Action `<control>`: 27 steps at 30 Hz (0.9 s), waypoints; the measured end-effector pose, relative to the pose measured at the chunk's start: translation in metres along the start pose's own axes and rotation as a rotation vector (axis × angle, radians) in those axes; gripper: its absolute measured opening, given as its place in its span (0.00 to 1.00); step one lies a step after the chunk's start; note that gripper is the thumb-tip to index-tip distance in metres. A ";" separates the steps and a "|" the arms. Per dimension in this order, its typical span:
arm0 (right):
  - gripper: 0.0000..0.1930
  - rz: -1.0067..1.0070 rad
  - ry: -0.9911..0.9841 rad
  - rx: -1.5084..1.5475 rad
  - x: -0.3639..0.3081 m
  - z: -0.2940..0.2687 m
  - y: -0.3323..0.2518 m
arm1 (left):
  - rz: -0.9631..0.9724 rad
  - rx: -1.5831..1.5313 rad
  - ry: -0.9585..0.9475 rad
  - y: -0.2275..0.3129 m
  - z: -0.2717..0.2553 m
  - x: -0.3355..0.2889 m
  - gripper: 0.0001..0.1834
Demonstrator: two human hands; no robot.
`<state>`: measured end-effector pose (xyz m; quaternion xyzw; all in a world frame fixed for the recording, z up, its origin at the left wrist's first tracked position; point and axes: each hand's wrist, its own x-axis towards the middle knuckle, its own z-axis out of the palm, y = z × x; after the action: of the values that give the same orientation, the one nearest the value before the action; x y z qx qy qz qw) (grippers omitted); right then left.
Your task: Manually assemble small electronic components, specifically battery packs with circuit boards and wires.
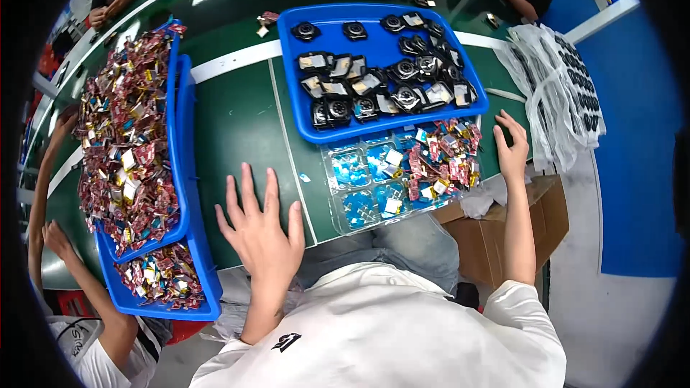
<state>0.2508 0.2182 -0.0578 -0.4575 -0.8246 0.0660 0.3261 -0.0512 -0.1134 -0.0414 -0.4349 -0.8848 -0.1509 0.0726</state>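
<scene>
My left hand [262, 236] lies on the green tabletop [237, 126] with its fingers spread and nothing in it. Beside the table's right end, my right hand [512, 149] rests with fingers apart and slightly bent, holding nothing. Between the hands, a clear compartment tray [335, 210] sits at the near table edge. Small red circuit boards [440, 158] with white and yellow parts are heaped on its right side. Behind it stands a blue tray [305, 118] of black watch-like cases [406, 99], some showing round faces, others pale rectangular parts.
Stacked blue bins [185, 194] at left overflow with similar red boards [129, 136]. Strips of black parts in white wrapping [557, 93] hang over the right end. A cardboard box [514, 226] stands below. Other people's arms [93, 280] reach in from the left and far side.
</scene>
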 end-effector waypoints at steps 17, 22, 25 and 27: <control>0.11 0.021 0.015 0.064 -0.009 -0.003 0.004 | 0.059 -0.319 0.154 0.020 0.002 -0.013 0.18; 0.11 -0.044 0.053 0.081 -0.008 0.000 0.014 | 0.151 -0.244 0.184 0.040 0.004 -0.012 0.16; 0.10 -0.041 0.075 0.090 -0.010 0.001 0.010 | 0.143 -0.231 0.131 0.044 -0.002 -0.012 0.16; 0.09 -0.063 0.116 0.104 -0.008 0.001 0.011 | 0.184 -0.193 0.119 0.052 -0.011 -0.016 0.17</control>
<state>0.2609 0.2184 -0.0674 -0.4166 -0.8139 0.0720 0.3985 -0.0006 -0.0991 -0.0243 -0.5096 -0.8166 -0.2535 0.0962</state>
